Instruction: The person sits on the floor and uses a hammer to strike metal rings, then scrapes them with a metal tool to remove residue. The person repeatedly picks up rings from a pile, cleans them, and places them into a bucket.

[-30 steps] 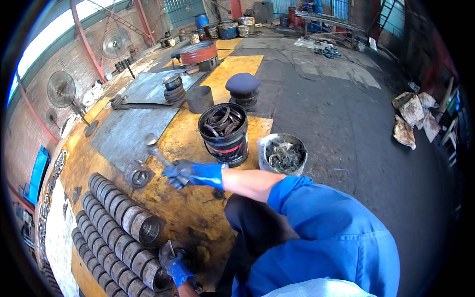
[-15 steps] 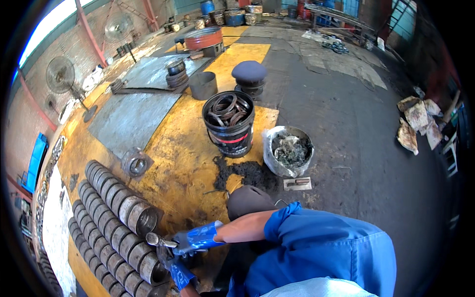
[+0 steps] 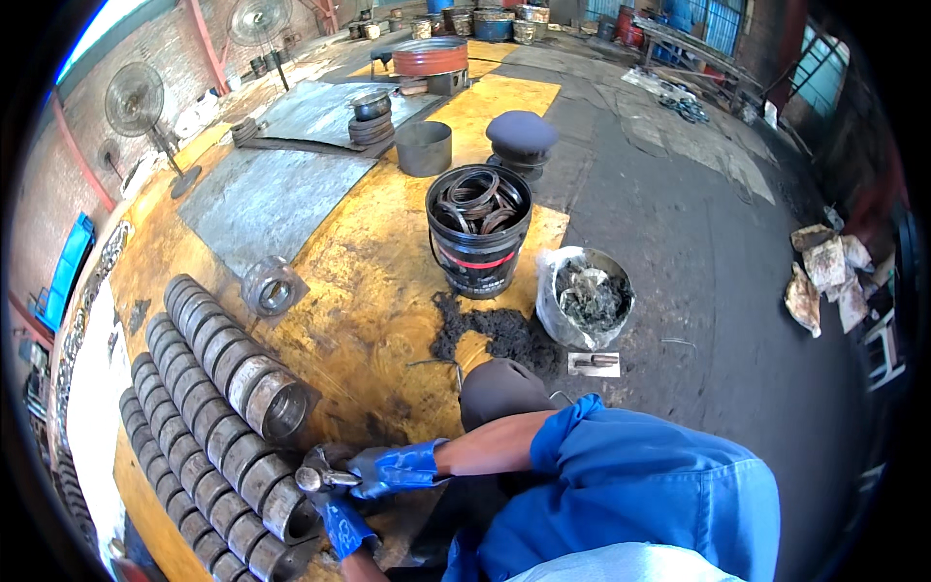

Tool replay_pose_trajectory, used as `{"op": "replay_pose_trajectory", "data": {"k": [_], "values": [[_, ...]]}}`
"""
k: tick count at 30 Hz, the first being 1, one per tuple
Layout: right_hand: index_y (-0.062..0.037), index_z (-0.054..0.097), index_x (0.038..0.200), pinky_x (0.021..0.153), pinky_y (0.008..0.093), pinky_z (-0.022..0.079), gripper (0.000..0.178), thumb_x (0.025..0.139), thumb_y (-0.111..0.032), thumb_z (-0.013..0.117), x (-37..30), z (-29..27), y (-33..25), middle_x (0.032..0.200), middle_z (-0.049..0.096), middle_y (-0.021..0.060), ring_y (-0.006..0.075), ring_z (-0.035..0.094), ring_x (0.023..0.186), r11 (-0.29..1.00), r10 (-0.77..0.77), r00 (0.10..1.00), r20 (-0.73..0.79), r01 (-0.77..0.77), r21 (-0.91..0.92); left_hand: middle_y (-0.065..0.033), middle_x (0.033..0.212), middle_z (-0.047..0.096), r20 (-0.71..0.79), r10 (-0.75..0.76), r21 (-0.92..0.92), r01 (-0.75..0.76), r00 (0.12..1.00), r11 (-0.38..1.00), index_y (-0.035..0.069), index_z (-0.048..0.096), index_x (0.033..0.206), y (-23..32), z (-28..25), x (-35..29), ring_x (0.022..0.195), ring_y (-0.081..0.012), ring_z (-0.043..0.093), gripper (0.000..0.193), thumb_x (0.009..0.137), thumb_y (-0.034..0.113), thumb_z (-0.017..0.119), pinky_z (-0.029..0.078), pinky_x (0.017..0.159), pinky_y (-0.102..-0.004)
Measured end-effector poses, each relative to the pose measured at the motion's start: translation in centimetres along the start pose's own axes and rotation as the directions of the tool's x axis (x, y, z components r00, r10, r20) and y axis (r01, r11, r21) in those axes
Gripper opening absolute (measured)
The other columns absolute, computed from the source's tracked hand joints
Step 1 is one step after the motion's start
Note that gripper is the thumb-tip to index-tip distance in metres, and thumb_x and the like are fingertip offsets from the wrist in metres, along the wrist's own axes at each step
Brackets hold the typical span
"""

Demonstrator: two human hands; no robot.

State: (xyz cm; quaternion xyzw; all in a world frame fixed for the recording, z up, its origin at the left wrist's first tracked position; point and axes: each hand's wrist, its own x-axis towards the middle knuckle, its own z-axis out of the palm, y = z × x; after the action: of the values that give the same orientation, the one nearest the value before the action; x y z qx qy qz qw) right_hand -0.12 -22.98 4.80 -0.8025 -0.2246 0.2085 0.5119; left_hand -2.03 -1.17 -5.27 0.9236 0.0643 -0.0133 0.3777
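My right hand (image 3: 373, 472), in a blue glove, is closed round the handle of a hammer (image 3: 309, 478). The metal hammer head points left, toward the front ends of the rows of metal rings (image 3: 276, 407). Just below it is my left hand (image 3: 341, 524), also in a blue glove. Its fingers are hidden by the hammer, and I cannot make out what they hold. A dark, unclear thing lies by the hammer head. The thick grey rings lie on their sides, pressed face to face in several long rows.
A black bucket (image 3: 478, 242) full of dark rings stands ahead. Right of it is a plastic-lined tub (image 3: 589, 299) of dark scraps, with black crumbly material (image 3: 495, 328) spilled nearby. A wrapped ring (image 3: 274, 288) lies on the yellow floor. Farther off are an empty grey drum (image 3: 424, 148) and a padded stool (image 3: 522, 134).
The whole view has shifted a little. The hammer and both hands now sit slightly lower relative to the ring rows. My right hand still grips the hammer.
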Motion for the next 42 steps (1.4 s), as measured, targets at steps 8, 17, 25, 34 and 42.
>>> {"op": "replay_pose_trajectory", "data": {"k": [8, 17, 25, 34, 42], "values": [[-0.0026, 0.064, 0.092, 0.062, 0.0477, 0.044, 0.032, 0.077, -0.031, 0.061, 0.6, -0.3, -1.1, 0.083, 0.065, 0.0217, 0.0399, 0.061, 0.073, 0.998, 0.058, 0.995, 0.086, -0.057, -0.016, -0.0141, 0.107, 0.063, 0.017, -0.026, 0.005, 0.026, 1.000, 1.000, 0.003, 0.058, 0.117, 0.2, -0.4, -0.1, 0.104, -0.0253, 0.055, 0.045, 0.076, 0.021, 0.062, 0.044, 0.092, -0.0367], [-0.0027, 0.066, 0.086, 0.060, 0.0477, 0.045, 0.030, 0.076, -0.031, 0.063, 0.8, 0.4, -0.6, 0.081, 0.064, 0.0234, 0.0401, 0.061, 0.070, 0.998, 0.022, 0.999, -0.049, -0.024, -0.059, -0.0138, 0.106, 0.063, 0.035, -0.035, 0.024, 0.034, 0.999, 0.999, 0.002, 0.058, 0.115, 0.3, -0.4, -0.3, 0.101, -0.0246, 0.055, 0.041, 0.079, 0.021, 0.059, 0.045, 0.089, -0.0367], [-0.0014, 0.066, 0.086, 0.058, 0.0468, 0.044, 0.026, 0.073, -0.023, 0.063, 0.2, 0.4, 0.2, 0.076, 0.064, 0.0224, 0.0393, 0.061, 0.067, 0.989, 0.146, 0.989, 0.013, -0.145, -0.041, -0.0136, 0.104, 0.063, 0.055, -0.033, 0.034, 0.031, 0.998, 0.999, 0.001, 0.059, 0.114, 0.7, -0.8, 0.0, 0.098, -0.0240, 0.055, 0.038, 0.081, 0.020, 0.057, 0.045, 0.087, -0.0366], [-0.0022, 0.067, 0.087, 0.060, 0.0460, 0.045, 0.023, 0.074, -0.022, 0.062, 0.5, 1.2, 1.5, 0.077, 0.064, 0.0224, 0.0396, 0.061, 0.070, 0.994, 0.110, 0.994, 0.013, -0.110, -0.003, -0.0133, 0.102, 0.063, 0.083, -0.041, 0.055, 0.037, 0.996, 0.998, 0.001, 0.059, 0.112, 1.9, -0.7, -0.6, 0.095, -0.0234, 0.055, 0.035, 0.083, 0.020, 0.055, 0.046, 0.084, -0.0365], [-0.0038, 0.066, 0.087, 0.063, 0.0449, 0.048, 0.023, 0.075, -0.023, 0.062, 0.3, 0.9, -0.5, 0.080, 0.065, 0.0203, 0.0389, 0.062, 0.073, 0.983, 0.107, 0.994, -0.013, -0.107, -0.149, -0.0131, 0.101, 0.063, 0.121, -0.051, 0.076, 0.042, 0.991, 0.996, 0.000, 0.060, 0.110, 1.8, -1.7, -1.0, 0.092, -0.0228, 0.055, 0.033, 0.085, 0.020, 0.053, 0.047, 0.082, -0.0365]]}}
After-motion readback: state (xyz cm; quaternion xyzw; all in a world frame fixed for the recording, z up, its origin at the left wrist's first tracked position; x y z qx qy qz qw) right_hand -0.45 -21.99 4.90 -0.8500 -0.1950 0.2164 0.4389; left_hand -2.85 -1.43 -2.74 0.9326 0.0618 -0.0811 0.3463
